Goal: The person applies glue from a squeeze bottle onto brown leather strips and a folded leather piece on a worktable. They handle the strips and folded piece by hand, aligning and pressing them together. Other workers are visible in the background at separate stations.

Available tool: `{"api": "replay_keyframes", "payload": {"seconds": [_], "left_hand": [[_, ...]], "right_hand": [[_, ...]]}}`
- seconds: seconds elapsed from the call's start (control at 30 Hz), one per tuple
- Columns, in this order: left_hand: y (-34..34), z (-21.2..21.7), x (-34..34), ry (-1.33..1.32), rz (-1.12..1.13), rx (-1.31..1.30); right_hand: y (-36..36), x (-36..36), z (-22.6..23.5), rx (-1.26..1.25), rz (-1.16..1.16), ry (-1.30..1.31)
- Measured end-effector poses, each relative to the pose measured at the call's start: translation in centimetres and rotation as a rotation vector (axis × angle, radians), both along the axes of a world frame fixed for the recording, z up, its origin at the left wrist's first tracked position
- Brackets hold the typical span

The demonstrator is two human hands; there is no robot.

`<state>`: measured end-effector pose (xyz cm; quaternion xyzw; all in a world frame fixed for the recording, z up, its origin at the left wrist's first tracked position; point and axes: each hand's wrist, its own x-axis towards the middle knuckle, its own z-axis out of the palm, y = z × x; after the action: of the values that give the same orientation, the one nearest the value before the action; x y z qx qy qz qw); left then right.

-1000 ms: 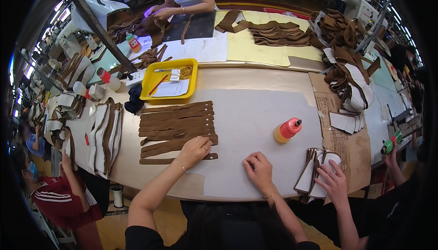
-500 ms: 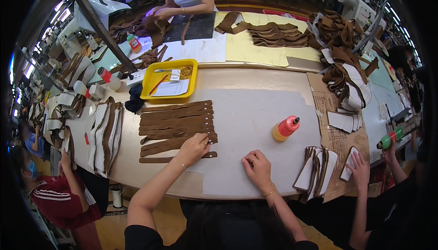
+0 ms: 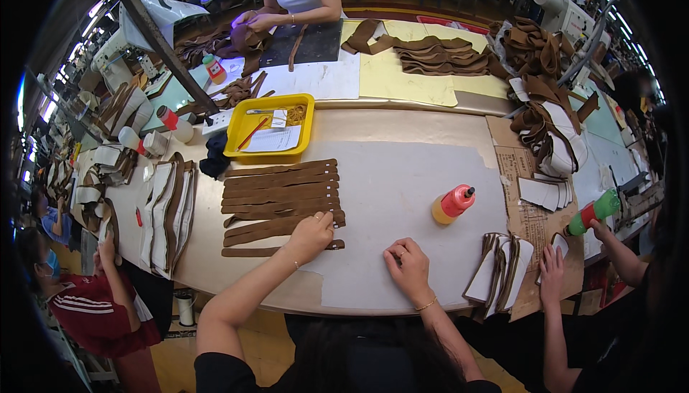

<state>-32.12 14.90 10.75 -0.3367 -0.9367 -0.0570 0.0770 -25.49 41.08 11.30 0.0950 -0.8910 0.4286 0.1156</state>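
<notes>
Brown fabric strips (image 3: 276, 186) lie side by side in a column on the table, with small white marks at their right ends. My left hand (image 3: 313, 237) rests over the right ends of the lower strips. Its fingers are drawn together at a strip's end; whatever they pinch is too small to name. Below it lies the lowest strip (image 3: 251, 252). My right hand (image 3: 410, 271) rests on the grey sheet (image 3: 387, 199), fingers curled in; a small dark spot shows at the fingertips, and I cannot make out what it is.
A red-capped bottle of yellow liquid (image 3: 452, 205) stands right of my hands. A yellow tray (image 3: 310, 124) sits behind the strips. White-and-brown pieces (image 3: 502, 267) are stacked at the right, near a co-worker's hands (image 3: 551, 274) and a green bottle (image 3: 596, 213). Similar pieces (image 3: 169, 210) lie left.
My left hand has shifted slightly right along the strip ends. The co-worker at right has brought the green bottle left and tilted it over the cardboard. My right hand stays put.
</notes>
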Motion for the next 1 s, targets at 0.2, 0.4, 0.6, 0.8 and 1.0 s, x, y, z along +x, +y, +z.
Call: {"api": "replay_keyframes", "payload": {"seconds": [0.2, 0.4, 0.6, 0.8, 1.0], "left_hand": [[0.3, 0.8, 0.0, -0.071, 0.182, 0.421], [-4.0, 2.8, -0.4, -0.631, 0.684, 1.558], [-11.3, 7.9, 0.5, -0.318, 0.588, 2.105], [-14.4, 17.3, 2.4, 0.210, 0.329, 1.966], [-8.2, 25.7, 5.7, 0.252, 0.162, 1.719]], "right_hand": [[0.1, 0.0, -0.1, -0.004, -0.002, 0.002], [0.2, -0.1, 0.5, -0.065, 0.012, -0.090], [-0.1, -1.0, 2.5, -0.328, 0.144, -0.333], [-4.5, -1.9, 6.5, -0.335, 0.424, -0.287], [-7.6, -2.8, 10.3, -0.333, 0.543, -0.066]]}}
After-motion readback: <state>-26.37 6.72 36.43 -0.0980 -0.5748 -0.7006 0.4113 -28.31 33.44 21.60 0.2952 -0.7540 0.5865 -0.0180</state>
